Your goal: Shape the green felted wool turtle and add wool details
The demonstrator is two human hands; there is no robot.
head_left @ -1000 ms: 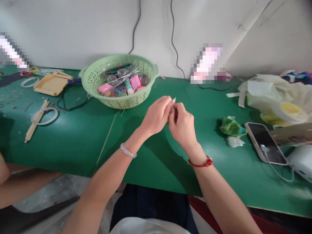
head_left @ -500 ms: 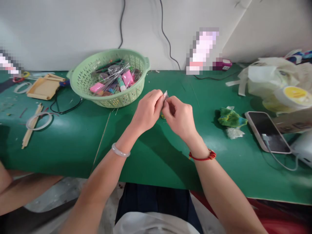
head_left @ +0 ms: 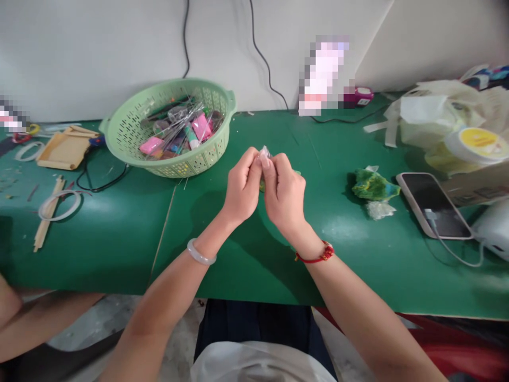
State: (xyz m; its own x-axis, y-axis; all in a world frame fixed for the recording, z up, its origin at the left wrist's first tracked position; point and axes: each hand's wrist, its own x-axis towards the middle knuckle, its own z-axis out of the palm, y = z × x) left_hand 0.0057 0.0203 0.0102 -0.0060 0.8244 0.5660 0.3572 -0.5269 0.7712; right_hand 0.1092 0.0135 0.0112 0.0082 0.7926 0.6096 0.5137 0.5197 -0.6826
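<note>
Left grip (head_left: 242, 187), right grip (head_left: 284, 190) — clear plastic (head_left: 264, 153)

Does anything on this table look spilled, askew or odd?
Mostly untidiness: scraps litter the left side, and a white ring lies over wooden sticks. Crumpled clear plastic beside the phone looks like stray rubbish. No damage shows.

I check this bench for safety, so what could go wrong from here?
The small clear piece is pinched in the fingertips of the left hand and right hand above the table; it might slip and drop. Thin rods jut about in the basket and could prick someone reaching in. The cable loops beside the phone and might snag an arm.
</note>
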